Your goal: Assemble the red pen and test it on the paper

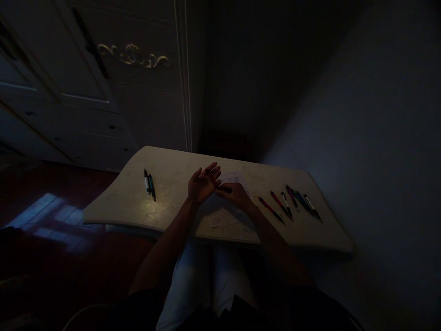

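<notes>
In the dim head view, my left hand (pixel 202 185) is held palm up over the table, with its fingers stretched and a little curled. A small dark spot shows near its fingers; I cannot tell whether it is an object or shadow. Close beside its fingertips, my right hand (pixel 236 195) has thumb and fingers pinched together. Something small and dark seems to be in that pinch, too dark to name. Beneath both hands lies a sheet of paper (pixel 225 219) covered with writing or marks, partly hidden by the right hand and forearm.
Two pens (pixel 149 185) lie on the left of the pale table (pixel 175 161). Several more pens, among them a red one (pixel 271 210) and a white-and-black one (pixel 313 208), form a row at the right. A cabinet (pixel 148 110) stands behind; a wall (pixel 379 138) borders the right.
</notes>
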Available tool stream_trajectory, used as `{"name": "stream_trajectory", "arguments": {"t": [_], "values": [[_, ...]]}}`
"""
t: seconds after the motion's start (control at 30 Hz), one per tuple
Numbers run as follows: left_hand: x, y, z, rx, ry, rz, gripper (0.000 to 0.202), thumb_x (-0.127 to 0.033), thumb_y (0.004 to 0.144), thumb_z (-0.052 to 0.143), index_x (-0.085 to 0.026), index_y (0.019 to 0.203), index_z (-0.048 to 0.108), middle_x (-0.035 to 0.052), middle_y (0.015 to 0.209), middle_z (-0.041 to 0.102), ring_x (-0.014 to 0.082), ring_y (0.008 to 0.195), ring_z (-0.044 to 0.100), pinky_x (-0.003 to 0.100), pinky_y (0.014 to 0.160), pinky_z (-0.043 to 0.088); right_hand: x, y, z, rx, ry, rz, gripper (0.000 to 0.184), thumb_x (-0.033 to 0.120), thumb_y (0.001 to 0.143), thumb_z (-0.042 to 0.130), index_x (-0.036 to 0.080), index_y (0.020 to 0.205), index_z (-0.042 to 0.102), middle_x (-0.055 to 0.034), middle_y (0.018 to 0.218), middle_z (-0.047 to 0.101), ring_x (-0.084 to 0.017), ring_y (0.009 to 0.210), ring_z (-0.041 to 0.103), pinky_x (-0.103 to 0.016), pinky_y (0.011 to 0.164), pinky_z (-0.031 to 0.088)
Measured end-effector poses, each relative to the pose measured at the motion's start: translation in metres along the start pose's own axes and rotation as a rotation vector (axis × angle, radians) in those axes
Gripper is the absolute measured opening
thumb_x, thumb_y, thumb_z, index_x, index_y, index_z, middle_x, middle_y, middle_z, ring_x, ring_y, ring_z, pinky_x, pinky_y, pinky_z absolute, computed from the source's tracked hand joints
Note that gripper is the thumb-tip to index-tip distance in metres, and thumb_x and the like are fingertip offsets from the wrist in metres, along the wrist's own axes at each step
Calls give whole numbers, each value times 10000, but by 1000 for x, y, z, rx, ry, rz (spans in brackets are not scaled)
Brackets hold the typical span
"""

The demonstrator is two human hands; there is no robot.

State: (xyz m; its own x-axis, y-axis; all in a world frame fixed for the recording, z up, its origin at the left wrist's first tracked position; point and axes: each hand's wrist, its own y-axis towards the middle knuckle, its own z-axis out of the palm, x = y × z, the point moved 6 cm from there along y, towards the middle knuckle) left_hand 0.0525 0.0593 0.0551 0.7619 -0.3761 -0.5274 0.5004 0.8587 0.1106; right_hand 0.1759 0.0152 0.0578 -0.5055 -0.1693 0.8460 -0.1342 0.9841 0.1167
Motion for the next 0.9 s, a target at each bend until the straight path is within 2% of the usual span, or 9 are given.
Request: {"name": "stream_trajectory", "arguments": {"t": [0.07,0.13,0.23,0.27,0.37,0.5,0.63,0.77,0.9], "values": [[-10,-3,-7,2,110,57,477,-484,926,461,-161,1228,640,140,1359,595,283,1297,518,411,968,470,-2,-5,-7,-56,63,7,262,425,734,723,166,774,723,-13,691,675,-151,638,584,-270,637,428],[-21,-11,-23,-28,303,112,463,-464,883,536,-175,1230,636,134,1407,568,300,1358,468,464,1062,417,-9,-15,-16,-122,167,55,263,425,718,720,171,788,712,-26,713,693,-164,651,610,-279,641,455],[-35,-36,-53,-126,827,184,472,-365,790,676,-192,1227,631,125,1378,591,303,1311,511,499,1082,411,-23,-39,-23,-165,329,128,231,397,708,713,187,797,674,-17,682,689,-164,618,625,-276,605,476],[-35,-48,-57,-106,1030,202,450,-358,795,677,-197,1214,641,124,1372,594,299,1287,529,499,1076,424,-27,-47,-24,-176,362,143,223,390,707,717,192,795,665,-21,695,699,-164,624,634,-273,604,482],[-24,-90,-54,23,1512,316,299,-306,905,553,-204,1155,682,125,1355,602,274,1268,548,473,1079,440,-37,-69,-21,-170,471,216,250,416,737,696,199,861,678,-51,760,735,-184,694,679,-269,593,495],[9,-130,-31,201,1888,441,285,-278,946,529,-207,1176,680,135,1259,664,278,1219,585,472,1024,480,-39,-81,-8,-112,528,260,280,400,689,726,193,875,695,-65,793,748,-194,706,698,-293,630,533],[24,-135,-19,232,2097,456,207,-291,956,558,-245,1086,713,92,1231,687,266,1189,600,491,1046,440,-37,-82,4,-119,459,254,266,384,677,741,200,864,694,-34,748,720,-186,654,683,-293,611,532],[23,-132,-18,209,2127,453,190,-314,961,568,-258,1044,729,76,1225,693,240,1159,614,454,1029,447,-36,-78,14,-126,286,218,188,375,721,670,199,788,677,-4,647,664,-158,582,620,-263,562,481],[22,-133,-16,193,2139,470,206,-328,968,560,-261,1048,738,74,1232,693,240,1172,614,463,1051,435,-33,-73,18,-139,138,172,196,382,735,613,191,722,652,5,594,620,-148,551,569,-261,550,438]]}}
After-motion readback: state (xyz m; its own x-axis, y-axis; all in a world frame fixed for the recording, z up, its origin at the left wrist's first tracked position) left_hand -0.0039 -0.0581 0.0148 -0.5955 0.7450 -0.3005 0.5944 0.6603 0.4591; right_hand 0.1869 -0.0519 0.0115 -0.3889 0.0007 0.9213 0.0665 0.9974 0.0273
